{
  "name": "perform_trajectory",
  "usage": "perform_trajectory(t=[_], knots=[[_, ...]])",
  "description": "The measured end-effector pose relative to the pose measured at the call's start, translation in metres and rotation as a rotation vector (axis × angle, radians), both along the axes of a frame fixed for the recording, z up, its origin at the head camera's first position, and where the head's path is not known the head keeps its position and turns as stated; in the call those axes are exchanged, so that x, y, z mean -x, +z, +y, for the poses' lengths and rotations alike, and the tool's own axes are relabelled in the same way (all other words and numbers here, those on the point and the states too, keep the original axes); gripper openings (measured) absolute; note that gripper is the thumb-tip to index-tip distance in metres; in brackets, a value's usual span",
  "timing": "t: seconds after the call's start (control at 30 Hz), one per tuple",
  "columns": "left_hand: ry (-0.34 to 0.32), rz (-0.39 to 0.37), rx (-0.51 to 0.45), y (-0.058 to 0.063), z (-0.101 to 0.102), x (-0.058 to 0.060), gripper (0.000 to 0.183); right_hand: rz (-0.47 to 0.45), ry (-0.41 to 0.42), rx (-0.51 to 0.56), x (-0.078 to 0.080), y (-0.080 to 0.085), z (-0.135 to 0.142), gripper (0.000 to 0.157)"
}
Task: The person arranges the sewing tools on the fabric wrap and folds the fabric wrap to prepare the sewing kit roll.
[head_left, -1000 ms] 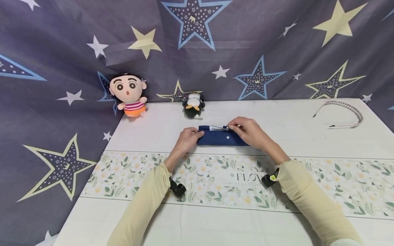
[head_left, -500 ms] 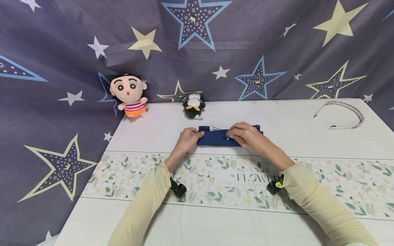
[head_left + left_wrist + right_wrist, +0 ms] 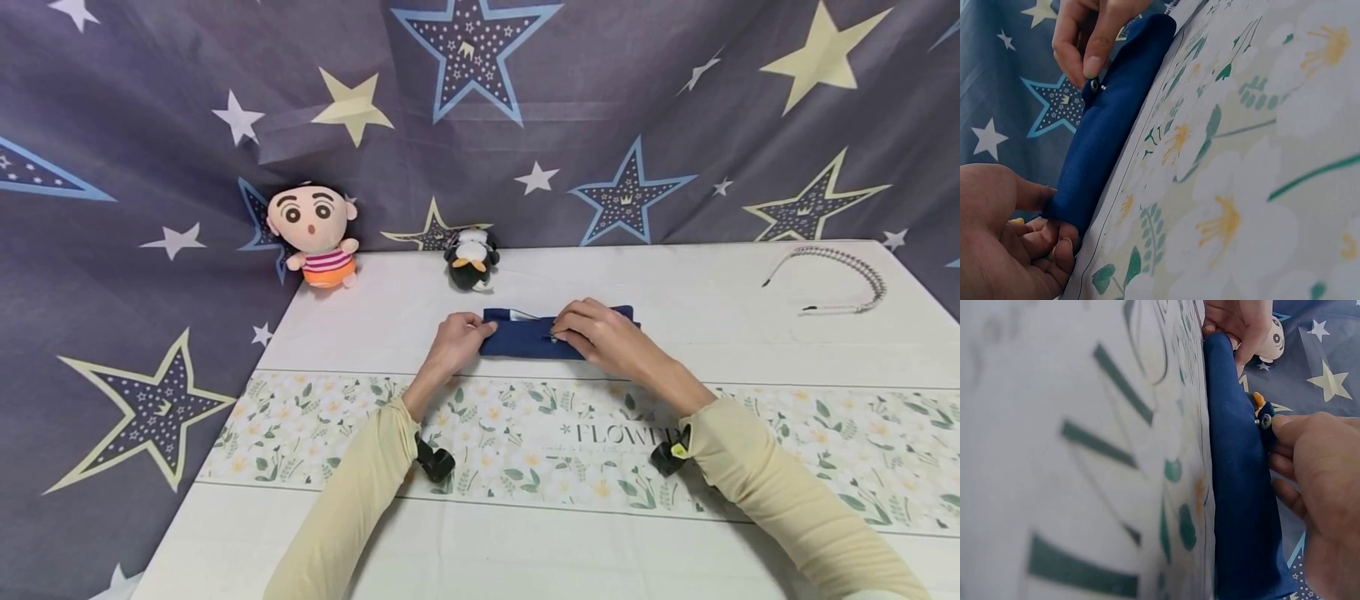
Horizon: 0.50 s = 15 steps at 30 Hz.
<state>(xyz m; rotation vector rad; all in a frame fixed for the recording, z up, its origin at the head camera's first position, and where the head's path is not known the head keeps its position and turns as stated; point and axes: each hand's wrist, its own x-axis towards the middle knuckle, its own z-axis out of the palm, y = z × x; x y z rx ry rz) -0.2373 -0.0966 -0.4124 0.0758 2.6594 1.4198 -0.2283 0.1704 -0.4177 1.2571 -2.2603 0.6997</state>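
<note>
A long dark-blue fabric pouch (image 3: pixel 517 339) lies on the table, with something white showing at its top opening. My left hand (image 3: pixel 459 340) grips the pouch's left end, thumb on top, and the left wrist view shows its fingers curled under that end. My right hand (image 3: pixel 603 333) pinches a small blue tab (image 3: pixel 1267 425) with a metal snap button between thumb and fingers. In the right wrist view the tab's snap is close to the stud (image 3: pixel 1257 422) on the pouch's front, with a slight gap. The right hand hides part of the pouch's right half.
A plush doll (image 3: pixel 318 237) in a striped shirt sits at the back left, and a small penguin plush (image 3: pixel 472 260) stands behind the pouch. A headband (image 3: pixel 870 275) lies at the back right. A star-patterned curtain (image 3: pixel 525 125) hangs behind the white table (image 3: pixel 375 542).
My right hand has brought the tab from the pouch's top edge down over its front, toward the stud. Since half a second ago it has barely moved. The left hand keeps its grip.
</note>
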Motion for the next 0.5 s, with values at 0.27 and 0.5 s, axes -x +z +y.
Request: perform_trajectory(t=[0.27,0.5], knots=[[0.003,-0.010,0.009,-0.0001,0.0012,0.0001,0.034,0.012,0.043,0.024,-0.0033,-0.0003,0.0002,0.012],[-0.010,-0.011,-0.002,-0.0007,0.0003,-0.0004,0.036,0.003,0.054,0.005,-0.0068,-0.0036,0.0006,0.013]])
